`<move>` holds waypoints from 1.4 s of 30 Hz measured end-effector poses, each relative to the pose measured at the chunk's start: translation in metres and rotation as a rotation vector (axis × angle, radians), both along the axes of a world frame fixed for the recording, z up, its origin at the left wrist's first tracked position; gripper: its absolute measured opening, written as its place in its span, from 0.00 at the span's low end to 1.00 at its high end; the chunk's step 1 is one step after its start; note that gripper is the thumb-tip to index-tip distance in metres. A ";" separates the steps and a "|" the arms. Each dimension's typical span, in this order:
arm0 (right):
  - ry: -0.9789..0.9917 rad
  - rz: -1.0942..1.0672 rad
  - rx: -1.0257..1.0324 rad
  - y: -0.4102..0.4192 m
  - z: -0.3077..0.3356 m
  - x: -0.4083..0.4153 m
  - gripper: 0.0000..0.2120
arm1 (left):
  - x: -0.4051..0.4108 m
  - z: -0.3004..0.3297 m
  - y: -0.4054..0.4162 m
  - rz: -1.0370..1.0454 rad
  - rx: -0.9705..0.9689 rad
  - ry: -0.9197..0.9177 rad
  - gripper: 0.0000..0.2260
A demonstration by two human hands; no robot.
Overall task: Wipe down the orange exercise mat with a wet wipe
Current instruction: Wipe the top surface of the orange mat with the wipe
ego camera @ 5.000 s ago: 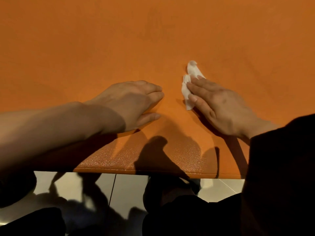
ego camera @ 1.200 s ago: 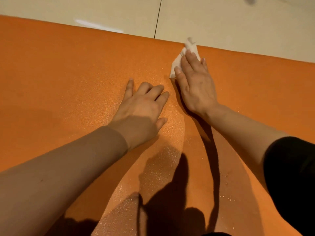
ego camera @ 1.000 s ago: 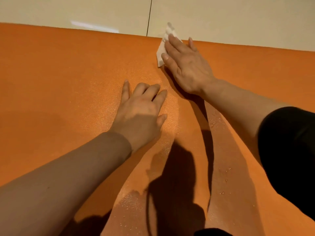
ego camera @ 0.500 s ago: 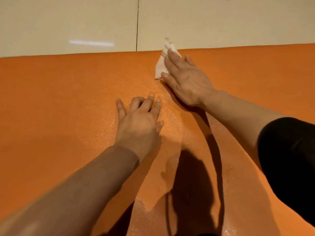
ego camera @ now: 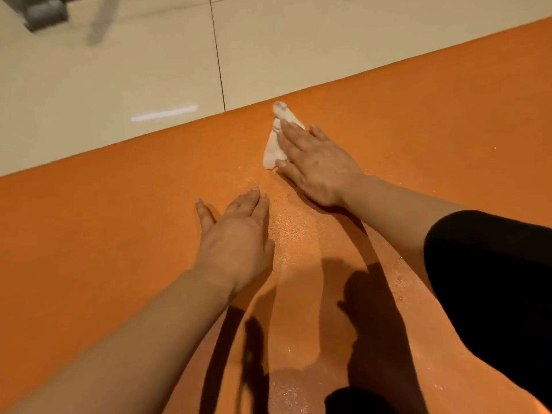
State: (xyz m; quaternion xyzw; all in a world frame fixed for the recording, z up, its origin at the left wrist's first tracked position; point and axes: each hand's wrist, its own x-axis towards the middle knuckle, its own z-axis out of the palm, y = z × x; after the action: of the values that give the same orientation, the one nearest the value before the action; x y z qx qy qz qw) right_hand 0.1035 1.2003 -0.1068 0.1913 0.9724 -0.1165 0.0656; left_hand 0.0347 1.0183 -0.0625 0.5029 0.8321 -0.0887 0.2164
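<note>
Head view, right hand flat pressing wet wipe onto orange mat, left hand flat alongside, tiled floor beyond.

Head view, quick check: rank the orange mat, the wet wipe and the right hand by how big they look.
1. orange mat, fills most of the view.
2. right hand, pressing flat on the wipe.
3. wet wipe, smallest, though the hand hides part of it.

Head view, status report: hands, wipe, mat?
Right hand flat, pressing wet wipe near orange mat's far edge. Left hand flat, bracing mat. Nothing obstructing.
</note>
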 end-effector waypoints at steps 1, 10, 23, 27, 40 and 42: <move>-0.002 -0.095 0.014 0.005 0.000 0.010 0.30 | 0.003 0.002 -0.006 -0.012 -0.032 0.006 0.33; -0.006 -0.017 -0.056 -0.074 -0.002 0.025 0.31 | 0.045 0.004 -0.031 0.065 -0.038 -0.068 0.34; -0.079 -0.137 -0.049 -0.101 0.001 0.058 0.32 | 0.080 -0.001 -0.070 0.112 0.057 -0.185 0.31; -0.092 0.061 -0.008 -0.096 0.003 0.091 0.33 | 0.090 -0.003 -0.076 0.115 0.047 -0.180 0.29; -0.164 0.061 -0.085 -0.144 0.015 0.107 0.29 | 0.124 0.003 -0.099 0.150 0.094 -0.203 0.25; -0.179 0.037 -0.056 -0.129 0.017 0.121 0.29 | 0.126 0.005 -0.102 0.148 0.075 -0.200 0.26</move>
State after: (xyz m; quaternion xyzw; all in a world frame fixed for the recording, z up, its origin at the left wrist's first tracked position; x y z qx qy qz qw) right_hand 0.2249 1.0715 -0.0903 0.1809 0.9624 -0.1250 0.1597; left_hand 0.1611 0.9160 -0.0572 0.4543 0.8439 0.0095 0.2852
